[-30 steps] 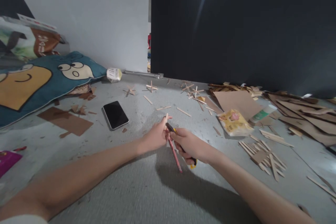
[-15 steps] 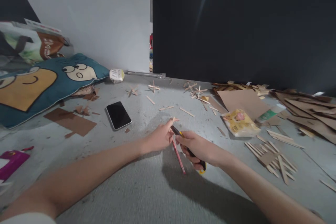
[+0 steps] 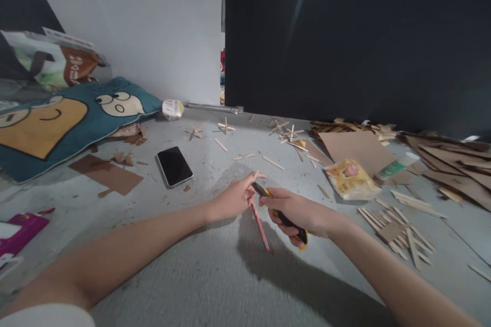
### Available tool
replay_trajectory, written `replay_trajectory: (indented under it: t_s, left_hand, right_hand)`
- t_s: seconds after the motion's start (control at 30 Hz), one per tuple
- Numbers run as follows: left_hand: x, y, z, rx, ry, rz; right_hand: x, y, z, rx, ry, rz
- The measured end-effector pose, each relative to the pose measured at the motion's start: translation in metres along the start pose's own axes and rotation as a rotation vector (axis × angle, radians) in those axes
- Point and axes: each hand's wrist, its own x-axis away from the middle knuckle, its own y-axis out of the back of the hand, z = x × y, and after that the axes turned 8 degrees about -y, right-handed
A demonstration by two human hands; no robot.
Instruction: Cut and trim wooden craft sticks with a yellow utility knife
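In the head view, my left hand (image 3: 236,195) is closed around the upper part of a thin red pencil (image 3: 261,227). The pencil's lower end slants down toward me, near the floor. My right hand (image 3: 293,209) grips the black and yellow handle of a utility knife (image 3: 286,218), its front end pointing up and left toward the left fingertips. The blade cannot be made out, and the pencil's far end is mostly hidden by my left fingers.
A phone (image 3: 174,166) lies left of my hands. Ahead are loose craft sticks (image 3: 273,162) and small stick crosses (image 3: 226,126). A yellow tissue pack (image 3: 351,180), a stick bundle (image 3: 395,232) and cardboard sheets (image 3: 353,147) lie right. A blue cushion (image 3: 95,125) is far left.
My right hand and the knife have shifted slightly right, away from the left hand. My left hand still holds the pencil in nearly the same place.
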Motion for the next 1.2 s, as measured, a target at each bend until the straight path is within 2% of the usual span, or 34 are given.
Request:
replay_trajectory:
  t_s: [0.17,0.33,0.47,0.7,0.9,1.2]
  left_hand:
    - [0.001,0.000,-0.005,-0.079,-0.009,-0.011]
    - [-0.002,0.000,-0.005,0.086,0.037,-0.114]
    - [-0.003,-0.001,-0.002,0.117,0.068,-0.189]
    - [-0.001,-0.002,-0.002,0.059,0.048,-0.177]
    - [-0.002,-0.002,-0.004,0.063,0.048,-0.183]
    - [0.001,-0.003,-0.010,0.058,0.058,-0.146]
  right_hand:
    - [0.000,0.003,-0.001,-0.017,-0.001,0.019]
    - [-0.006,0.003,-0.001,-0.090,0.063,-0.021]
    - [-0.014,0.000,-0.004,-0.146,0.098,-0.030]
    - [-0.023,-0.002,-0.009,-0.183,0.144,-0.031]
    - [-0.024,-0.004,-0.007,-0.194,0.129,-0.032]
    - [-0.008,0.015,0.001,-0.215,0.024,0.054]
